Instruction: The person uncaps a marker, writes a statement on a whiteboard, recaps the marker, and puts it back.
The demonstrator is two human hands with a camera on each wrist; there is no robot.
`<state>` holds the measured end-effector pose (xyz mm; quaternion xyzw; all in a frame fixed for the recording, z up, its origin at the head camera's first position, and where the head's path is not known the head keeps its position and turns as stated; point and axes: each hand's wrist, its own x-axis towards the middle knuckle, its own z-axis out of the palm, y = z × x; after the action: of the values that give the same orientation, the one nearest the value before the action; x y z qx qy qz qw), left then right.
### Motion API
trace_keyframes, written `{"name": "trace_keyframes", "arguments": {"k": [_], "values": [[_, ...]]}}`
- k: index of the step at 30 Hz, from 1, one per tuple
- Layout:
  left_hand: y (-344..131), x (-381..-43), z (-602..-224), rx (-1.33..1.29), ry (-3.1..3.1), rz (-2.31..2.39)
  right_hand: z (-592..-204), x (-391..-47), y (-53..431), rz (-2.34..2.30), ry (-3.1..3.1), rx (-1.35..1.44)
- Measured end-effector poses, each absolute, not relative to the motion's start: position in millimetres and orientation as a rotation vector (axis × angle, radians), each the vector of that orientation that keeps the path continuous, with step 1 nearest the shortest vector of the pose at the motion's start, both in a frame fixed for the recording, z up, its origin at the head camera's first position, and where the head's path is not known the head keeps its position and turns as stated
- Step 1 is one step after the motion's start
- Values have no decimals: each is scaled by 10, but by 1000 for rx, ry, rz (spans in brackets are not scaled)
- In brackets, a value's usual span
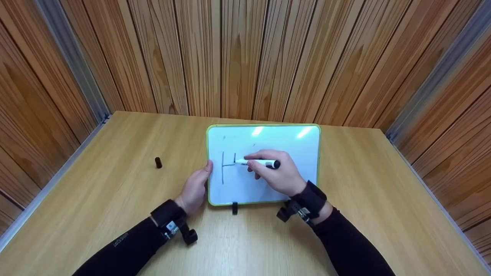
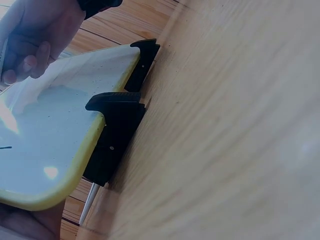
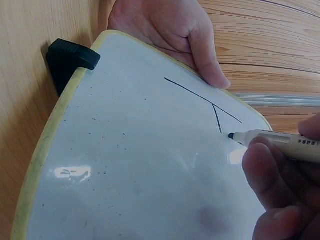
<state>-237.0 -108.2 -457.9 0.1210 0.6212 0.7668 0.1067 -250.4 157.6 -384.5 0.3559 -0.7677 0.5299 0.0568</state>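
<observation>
- On the left sleeve, small pale lettering was worn, apparently reading "Let's Slim"; the printing on the white marker was too small to be read.
- On the whiteboard, dark strokes had been drawn: a long upright line, a crossbar run out from its middle, and a short upright line by the marker's nib.
- The whiteboard, glossy and round-cornered, was edged with a yellow-green rim and was stood, tilted, on two black plastic feet near the middle of the far edge of the bench.
- The bench was surfaced in smooth, pale wood grain; behind it a wall of boldly grained planks was seen.
- A short black cylinder was left lying towards the bench's far left corner, well apart from the whiteboard.
- The marker was pinched between thumb and fingers by the right hand, its nib pointed leftward.
- The whiteboard's left edge was gripped by the left hand, the thumb laid along the rim.
</observation>
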Motion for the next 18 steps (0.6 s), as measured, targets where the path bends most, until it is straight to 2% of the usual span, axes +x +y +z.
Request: {"name": "trace_keyframes", "arguments": {"k": [18], "values": [[-1108,-2369,-4568,351,1855,2219,-3850,-2485,1577,1529,-2510,1117]]}}
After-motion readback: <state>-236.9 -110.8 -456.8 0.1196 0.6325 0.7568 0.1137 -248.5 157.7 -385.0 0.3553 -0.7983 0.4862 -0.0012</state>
